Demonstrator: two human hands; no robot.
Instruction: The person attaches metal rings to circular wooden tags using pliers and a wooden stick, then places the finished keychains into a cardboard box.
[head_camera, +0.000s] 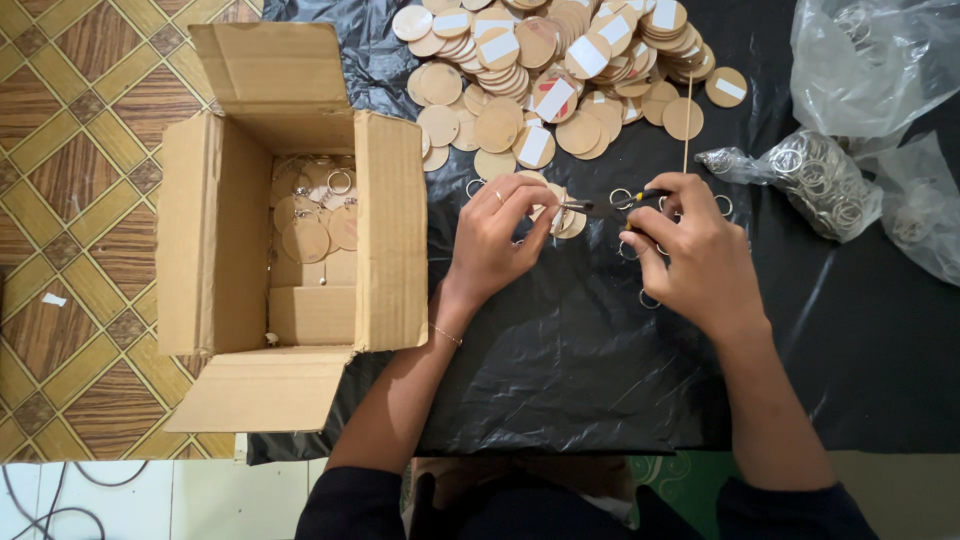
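**Two hands joining a wooden disc to a key ring over black plastic sheeting**

Dark sleeves at the bottom edge lead up to two bare forearms reaching over a black plastic sheet (560, 370) spread on a patterned floor. Left hand (495, 240), wearing a ring and a thin bracelet, pinches a round wooden disc (558, 218) between thumb and fingertips, fingers closed narrowly on it, apparently to steady it edge-on. Right hand (695, 250) is curled tightly around small pliers (610, 207), their nose pointing left and meeting the disc, with a metal key ring (621, 197) just beside the tip. A few loose rings lie on the sheet around that hand.

Beyond the hands sits a big pile of wooden discs (540, 70), some bearing white paper strips, within easy reach. To the right, clear plastic bags (825, 180) hold more metal rings, one bag's mouth turned toward the hands. To the left, touching the sheet's edge, an open cardboard box (295, 240) contains discs with rings already fitted, likely placed there so finished pieces drop straight in.
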